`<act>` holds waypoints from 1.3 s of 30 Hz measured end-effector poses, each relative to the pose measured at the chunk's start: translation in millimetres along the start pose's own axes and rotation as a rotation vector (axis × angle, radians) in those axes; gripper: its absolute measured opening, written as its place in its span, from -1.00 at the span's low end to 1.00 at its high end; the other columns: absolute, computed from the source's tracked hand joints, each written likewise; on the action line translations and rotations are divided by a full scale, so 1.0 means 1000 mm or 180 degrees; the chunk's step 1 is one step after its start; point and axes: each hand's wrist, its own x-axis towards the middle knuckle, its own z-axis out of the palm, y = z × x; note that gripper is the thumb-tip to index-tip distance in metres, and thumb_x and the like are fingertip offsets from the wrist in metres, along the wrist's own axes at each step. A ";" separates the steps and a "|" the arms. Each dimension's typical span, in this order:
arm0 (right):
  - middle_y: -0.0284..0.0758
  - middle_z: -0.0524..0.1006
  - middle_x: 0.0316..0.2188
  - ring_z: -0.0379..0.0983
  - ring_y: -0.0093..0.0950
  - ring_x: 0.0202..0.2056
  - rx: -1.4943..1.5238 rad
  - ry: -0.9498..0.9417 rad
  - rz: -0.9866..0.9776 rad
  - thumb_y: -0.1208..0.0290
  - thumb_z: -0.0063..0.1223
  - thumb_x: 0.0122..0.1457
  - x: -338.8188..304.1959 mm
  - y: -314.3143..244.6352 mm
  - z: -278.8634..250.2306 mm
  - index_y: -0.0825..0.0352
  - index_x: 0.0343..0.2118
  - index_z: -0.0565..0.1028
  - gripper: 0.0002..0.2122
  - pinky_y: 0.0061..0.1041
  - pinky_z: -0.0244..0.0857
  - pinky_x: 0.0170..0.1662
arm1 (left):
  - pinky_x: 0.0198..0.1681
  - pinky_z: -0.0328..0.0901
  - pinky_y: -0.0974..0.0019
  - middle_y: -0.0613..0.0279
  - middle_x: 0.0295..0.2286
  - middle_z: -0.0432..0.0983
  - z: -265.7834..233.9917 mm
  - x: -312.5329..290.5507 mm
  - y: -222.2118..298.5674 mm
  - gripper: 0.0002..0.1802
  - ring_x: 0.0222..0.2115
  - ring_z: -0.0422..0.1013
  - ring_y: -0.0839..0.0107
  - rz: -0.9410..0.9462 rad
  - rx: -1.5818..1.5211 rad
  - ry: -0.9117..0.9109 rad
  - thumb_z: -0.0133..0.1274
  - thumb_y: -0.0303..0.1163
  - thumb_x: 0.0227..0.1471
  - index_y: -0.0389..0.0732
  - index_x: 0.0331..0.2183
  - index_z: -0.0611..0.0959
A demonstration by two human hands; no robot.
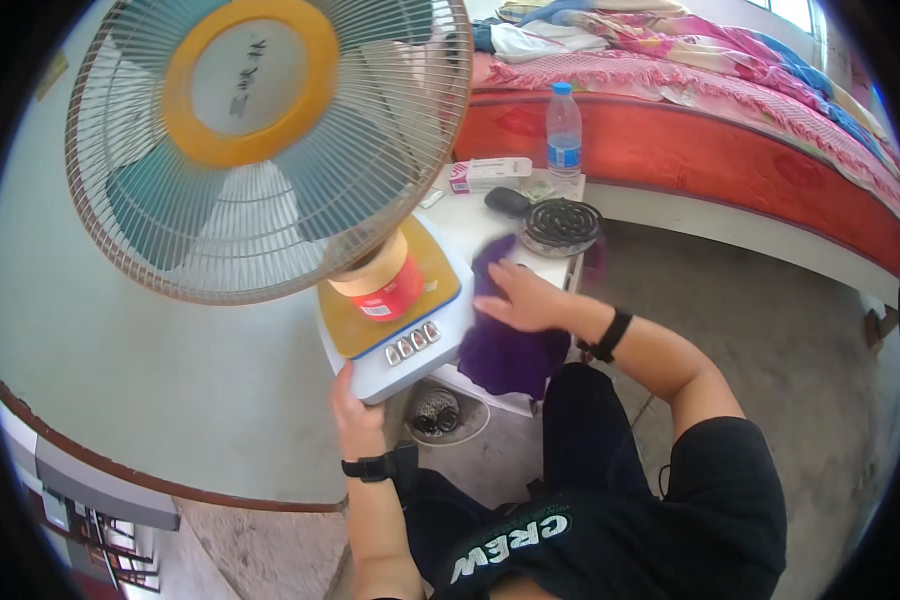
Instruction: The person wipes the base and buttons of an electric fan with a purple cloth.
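Note:
A standing electric fan (250, 90) with a wire cage and blue-green blades fills the upper left. Its white base (395, 378) has a yellow top panel and a row of silver buttons. My left hand (358, 412) grips the base's near corner, with the fingers partly hidden beneath it. To the right of the base, my right hand (532, 298) is on a dark purple cloth (515, 355), its fingers pressed into the fabric. The cloth drapes over the edge of a small white table (455, 215) and is slightly blurred.
On the white table are a clear bottle (563, 130) with a blue cap, a small box (490, 174), a black mouse-shaped object (507, 202) and a black coil (562, 222). A bed (690, 150) with pink bedding stands behind. A pale table (170, 400) lies left.

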 end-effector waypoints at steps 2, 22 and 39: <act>0.15 0.33 -0.06 0.31 0.08 -0.05 -0.0287 0.0196 -0.0387 -0.01 0.05 0.10 -0.022 -0.011 -0.001 0.56 -0.02 0.26 -0.35 -0.12 0.21 0.03 | 0.04 0.28 -0.03 -0.03 -0.05 0.43 0.000 -0.002 -0.004 -0.52 -0.04 0.39 0.06 0.0088 0.0014 0.0037 0.02 -0.29 0.09 -0.38 -0.01 0.41; -0.11 0.50 -0.16 0.41 -0.10 -0.18 -0.0512 -0.0034 -0.0471 0.33 0.09 -0.05 -0.088 -0.061 0.000 0.39 -0.12 0.45 -0.60 -0.23 0.33 -0.06 | 0.00 0.33 0.04 0.02 -0.09 0.45 0.015 -0.001 -0.019 -0.59 -0.06 0.41 0.12 -0.0020 -0.0492 0.0097 0.00 -0.36 0.12 -0.36 -0.03 0.41; -0.04 0.41 0.03 0.31 -0.10 0.07 -0.0894 -0.0160 -0.0583 0.27 -0.16 0.14 0.019 -0.039 0.079 0.36 0.02 0.40 -0.59 -0.23 0.17 0.15 | 0.03 0.28 -0.17 0.01 -0.03 0.39 0.035 -0.013 0.000 -0.47 -0.01 0.35 0.06 -0.0108 -0.0018 -0.0007 0.06 -0.35 0.04 -0.24 0.04 0.33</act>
